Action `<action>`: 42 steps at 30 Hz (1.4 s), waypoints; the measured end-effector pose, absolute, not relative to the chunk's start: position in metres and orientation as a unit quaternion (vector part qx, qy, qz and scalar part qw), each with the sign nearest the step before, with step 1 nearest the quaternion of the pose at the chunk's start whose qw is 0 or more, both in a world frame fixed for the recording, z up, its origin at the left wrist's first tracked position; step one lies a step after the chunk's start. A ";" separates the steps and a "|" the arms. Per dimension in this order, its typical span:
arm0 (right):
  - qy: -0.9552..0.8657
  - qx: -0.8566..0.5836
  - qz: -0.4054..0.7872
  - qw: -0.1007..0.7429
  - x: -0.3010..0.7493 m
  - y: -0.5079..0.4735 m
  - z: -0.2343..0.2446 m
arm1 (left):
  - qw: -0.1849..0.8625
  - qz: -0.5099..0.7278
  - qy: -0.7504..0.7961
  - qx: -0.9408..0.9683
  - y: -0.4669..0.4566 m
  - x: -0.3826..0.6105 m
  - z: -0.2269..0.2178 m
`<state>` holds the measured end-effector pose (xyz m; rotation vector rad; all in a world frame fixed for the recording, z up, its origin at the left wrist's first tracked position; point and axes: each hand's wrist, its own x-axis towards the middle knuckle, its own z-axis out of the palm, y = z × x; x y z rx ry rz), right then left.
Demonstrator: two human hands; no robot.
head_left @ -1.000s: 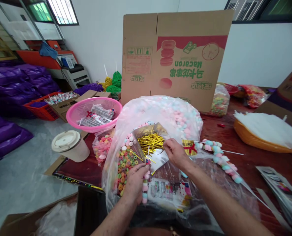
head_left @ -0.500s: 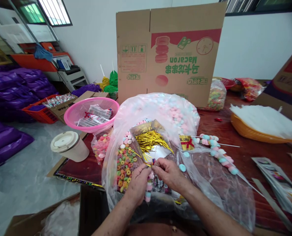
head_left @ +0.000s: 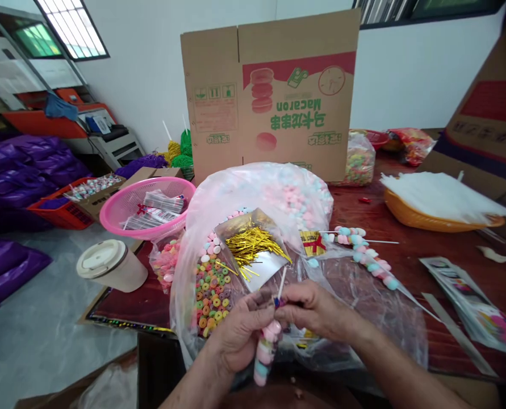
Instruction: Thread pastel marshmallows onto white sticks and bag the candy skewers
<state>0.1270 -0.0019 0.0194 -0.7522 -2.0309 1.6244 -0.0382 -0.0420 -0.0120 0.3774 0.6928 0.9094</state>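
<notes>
My left hand [head_left: 239, 329] is closed round a bagged skewer of pink and blue marshmallows [head_left: 264, 352], whose white stick pokes up between both hands. My right hand [head_left: 310, 309] pinches the bag's neck at the stick, fingers pressed together on it. Just beyond the hands lies an open packet of gold twist ties [head_left: 253, 245] on a big clear bag of marshmallows [head_left: 287, 196]. Colourful ring candies [head_left: 210, 289] lie in plastic to the left. A second marshmallow skewer [head_left: 366, 254] rests on the table to the right.
A lidded paper cup [head_left: 108, 266] and a pink basket [head_left: 144, 207] of packed sweets stand at the left. A large cardboard carton [head_left: 274, 96] stands behind. An orange tray [head_left: 431, 218] of white sticks and printed bags [head_left: 469, 304] lie on the right of the wooden table [head_left: 406, 267].
My right hand left the gold twist ties and came back to my left hand. Both hands now work at the skewer's bag neck, lifted nearer to me.
</notes>
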 end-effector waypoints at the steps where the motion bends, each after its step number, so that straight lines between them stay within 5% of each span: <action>1: -0.704 -0.309 0.597 0.229 0.127 -0.002 0.014 | 0.811 0.451 0.336 0.159 -0.041 -0.035 -0.010; 9: -0.691 -0.374 0.498 0.366 0.125 -0.006 -0.016 | 0.763 0.486 0.402 0.141 -0.033 -0.020 -0.008; 18: -0.680 -0.441 0.454 0.370 0.126 -0.014 -0.016 | 0.700 0.492 0.489 0.171 -0.034 -0.010 -0.002; 30: -0.854 -0.346 -0.033 0.387 0.135 -0.019 -0.031 | 0.721 0.450 0.473 0.233 -0.030 0.005 -0.004; 36: -0.778 -0.414 -0.050 0.469 0.149 -0.013 -0.006 | 0.583 0.477 0.557 0.349 -0.029 0.005 0.006; 39: -0.826 -0.357 -0.017 0.436 0.145 -0.026 -0.001 | 0.717 0.386 0.498 0.299 -0.026 -0.004 0.029; 42: -0.821 -0.368 0.187 0.395 0.140 -0.034 -0.008 | 0.755 0.451 0.399 0.258 -0.022 -0.025 0.049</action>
